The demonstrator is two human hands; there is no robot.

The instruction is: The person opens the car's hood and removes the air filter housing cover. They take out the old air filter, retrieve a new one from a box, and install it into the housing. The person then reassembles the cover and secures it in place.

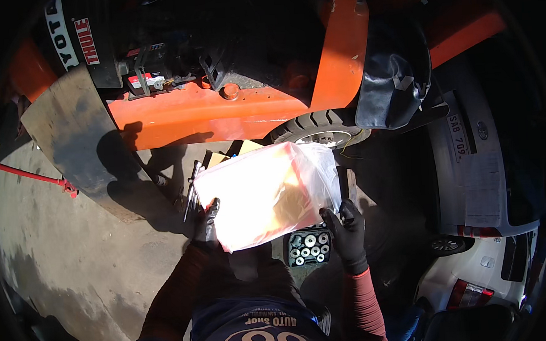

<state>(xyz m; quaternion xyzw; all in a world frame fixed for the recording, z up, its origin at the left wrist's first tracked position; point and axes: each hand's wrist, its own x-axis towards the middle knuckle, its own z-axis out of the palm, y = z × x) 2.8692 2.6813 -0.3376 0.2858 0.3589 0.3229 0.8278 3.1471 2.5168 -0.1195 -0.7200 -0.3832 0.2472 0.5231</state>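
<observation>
Left hand (207, 227) grips the plastic bag's (320, 171) left edge; right hand (348, 234) pinches its lower right corner. Glare-washed contents (290, 197), possibly loose, could slide out if it tips.

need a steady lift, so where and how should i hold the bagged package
Grip the bagged package by its left and right edges, from the near side: it is broad, so opposed holds should balance it. On the right, reaching past the loose clear plastic is probably firmer.
</observation>
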